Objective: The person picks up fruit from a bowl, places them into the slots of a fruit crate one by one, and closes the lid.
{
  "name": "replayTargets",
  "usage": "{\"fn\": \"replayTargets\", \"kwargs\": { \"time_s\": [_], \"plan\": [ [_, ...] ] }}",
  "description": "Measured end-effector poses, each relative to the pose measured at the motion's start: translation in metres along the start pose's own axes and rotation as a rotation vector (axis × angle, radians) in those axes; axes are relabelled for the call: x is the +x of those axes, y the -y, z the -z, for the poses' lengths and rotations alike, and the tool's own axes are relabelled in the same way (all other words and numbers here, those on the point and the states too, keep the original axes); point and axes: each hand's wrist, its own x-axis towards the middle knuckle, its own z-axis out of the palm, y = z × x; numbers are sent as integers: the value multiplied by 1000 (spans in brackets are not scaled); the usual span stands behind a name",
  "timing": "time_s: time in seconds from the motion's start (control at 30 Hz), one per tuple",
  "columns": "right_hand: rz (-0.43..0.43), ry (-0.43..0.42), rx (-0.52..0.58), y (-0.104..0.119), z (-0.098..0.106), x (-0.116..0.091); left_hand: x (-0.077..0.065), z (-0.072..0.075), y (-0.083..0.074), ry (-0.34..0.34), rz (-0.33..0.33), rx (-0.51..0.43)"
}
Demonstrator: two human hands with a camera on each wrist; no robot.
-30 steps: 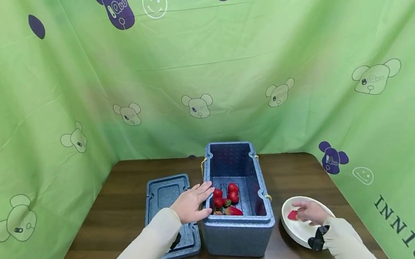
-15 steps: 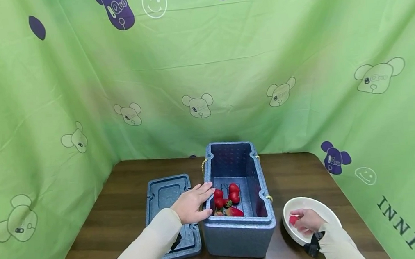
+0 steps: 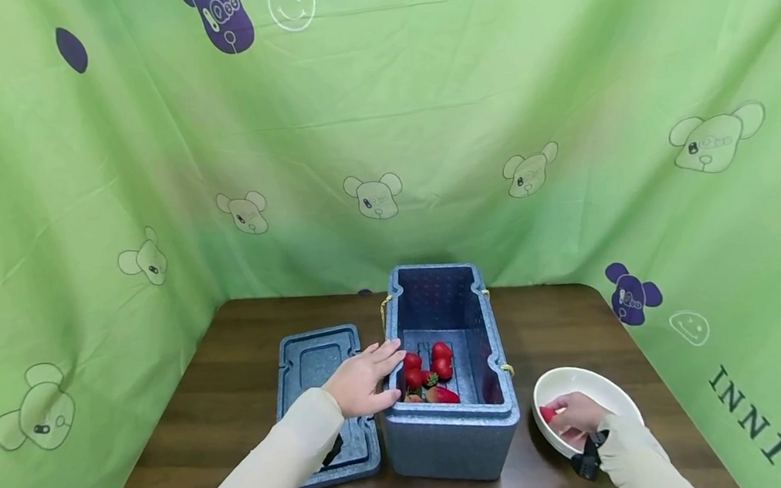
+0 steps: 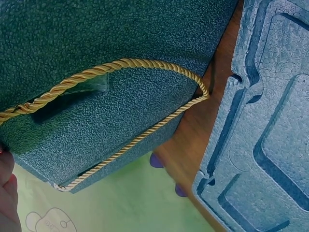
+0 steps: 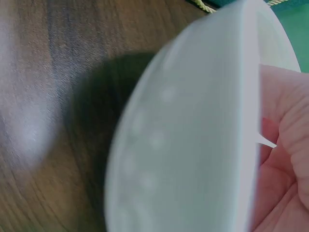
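Observation:
In the head view my left hand (image 3: 361,384) rests on the left rim of a blue foam box (image 3: 450,448), its fingers spread over the edge. Several red strawberries (image 3: 443,394) lie at the near end of the box floor. My right hand (image 3: 580,415) is inside a white bowl (image 3: 620,394) right of the box, holding a red strawberry (image 3: 548,414) at its fingertips near the bowl's left wall. The right wrist view shows the bowl's outer side (image 5: 193,125) hiding much of that hand (image 5: 285,111); a bit of red shows between the fingers.
The box's blue lid (image 3: 321,366) lies left of it, partly under my left forearm. A gold rope handle (image 4: 145,128) loops along the box side in the left wrist view. A green patterned curtain (image 3: 380,121) borders the brown table (image 3: 203,415).
My right hand has closed on the strawberry in the bowl and carried it slightly left. The bowl has shifted a little to the right. The left hand stays on the box rim.

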Motion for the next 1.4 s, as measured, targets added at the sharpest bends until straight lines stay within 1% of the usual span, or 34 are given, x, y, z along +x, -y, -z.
{"fn": "replayTargets", "kwargs": {
  "time_s": [0.1, 0.2, 0.33, 0.5, 0.7, 0.97, 1.1, 1.23, 1.33, 1.4],
  "plan": [
    [-35, 19, 1, 5, 3, -5, 0, -2, 0, 9, -4, 1],
    [-68, 15, -5, 11, 7, -7, 0, -2, 0, -6, -15, 10],
    [-82, -10, -33, 19, 12, -4, 0, 0, 1, -28, -26, 12],
    [-64, -2, -44, 33, 23, -3, 0, 1, 1, -10, -24, 13],
    [-24, 6, -72, 67, 43, -3, 0, 2, 2, -27, -36, 8],
    [20, 25, -190, 125, 69, -3, -1, 1, 2, -21, -44, 1],
    [44, 42, -253, 152, 78, 0, -1, 0, 3, -33, -56, -2],
    [74, 59, -311, 172, 84, 2, -1, -1, 2, -34, -64, 0],
    [79, 65, -339, 185, 86, 4, -1, -1, 2, -27, -76, 22],
    [77, 73, -355, 193, 85, 6, 0, 0, 2, -29, -89, 63]
  ]
}}
